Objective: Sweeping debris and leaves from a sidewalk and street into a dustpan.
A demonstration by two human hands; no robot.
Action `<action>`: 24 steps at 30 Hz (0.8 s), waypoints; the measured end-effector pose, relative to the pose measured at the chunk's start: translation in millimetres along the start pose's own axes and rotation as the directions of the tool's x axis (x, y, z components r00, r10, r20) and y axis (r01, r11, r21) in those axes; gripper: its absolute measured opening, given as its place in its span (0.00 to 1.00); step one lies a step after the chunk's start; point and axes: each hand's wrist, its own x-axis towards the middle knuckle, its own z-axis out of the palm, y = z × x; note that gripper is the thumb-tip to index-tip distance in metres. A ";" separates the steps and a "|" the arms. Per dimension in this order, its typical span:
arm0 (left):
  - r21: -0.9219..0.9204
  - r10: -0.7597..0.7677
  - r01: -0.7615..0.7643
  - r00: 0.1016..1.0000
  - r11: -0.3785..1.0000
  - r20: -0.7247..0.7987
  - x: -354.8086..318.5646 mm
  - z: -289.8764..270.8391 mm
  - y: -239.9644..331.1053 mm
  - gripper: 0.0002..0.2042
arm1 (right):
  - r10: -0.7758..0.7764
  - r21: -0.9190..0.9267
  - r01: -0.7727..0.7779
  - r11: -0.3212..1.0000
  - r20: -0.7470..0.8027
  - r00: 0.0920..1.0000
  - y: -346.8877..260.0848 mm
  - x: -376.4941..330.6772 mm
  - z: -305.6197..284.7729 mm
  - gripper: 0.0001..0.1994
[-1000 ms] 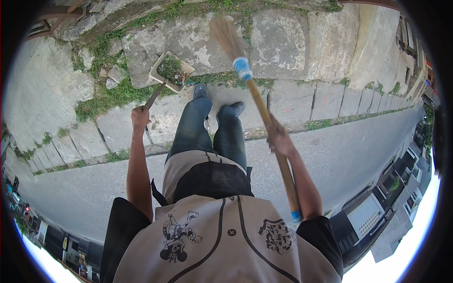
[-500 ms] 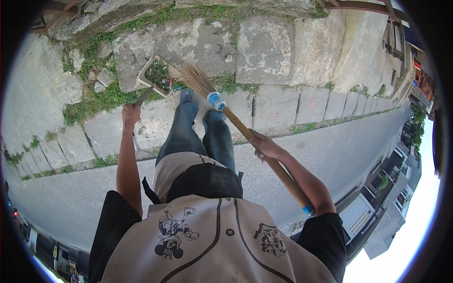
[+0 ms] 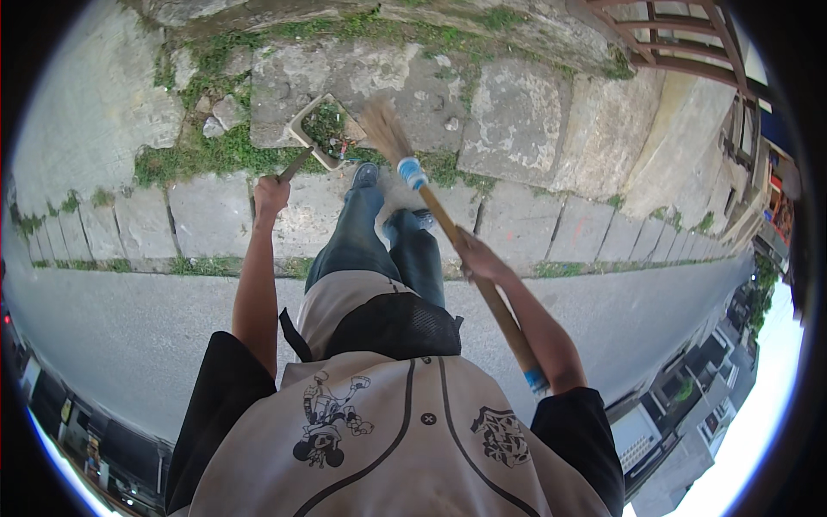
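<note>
Head view: left hand point(image 3: 270, 195) clenched on the dustpan point(image 3: 317, 131) handle, pan tilted on the grassy stone pavement point(image 3: 517, 129). Right hand point(image 3: 479, 260) grasps the broom point(image 3: 448, 226) mid-shaft, bristles just beside the pan, above the shoes point(image 3: 365, 176). Asphalt road point(image 3: 129, 310) behind, railing point(image 3: 680, 43) upper right.

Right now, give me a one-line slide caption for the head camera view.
Left hand holds a dustpan by its handle on a weedy stone pavement, while right hand angles a broom toward it.
</note>
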 end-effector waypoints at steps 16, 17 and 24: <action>-0.873 -0.354 0.310 0.919 0.377 0.173 -261.2 45.2 -140.2 0.19 | -0.041 0.129 0.071 0.989 -0.224 0.974 68.5 -180.9 -8.4 0.30; -0.927 -0.291 0.285 0.933 0.243 0.210 -279.4 54.2 -155.9 0.18 | -0.068 0.106 0.092 0.990 -0.216 0.974 68.2 -178.8 -11.1 0.30; -0.948 -0.401 0.286 0.859 -0.139 0.317 -371.7 64.4 -205.5 0.09 | -0.132 0.060 0.141 0.988 -0.133 0.982 11.6 -161.2 42.9 0.29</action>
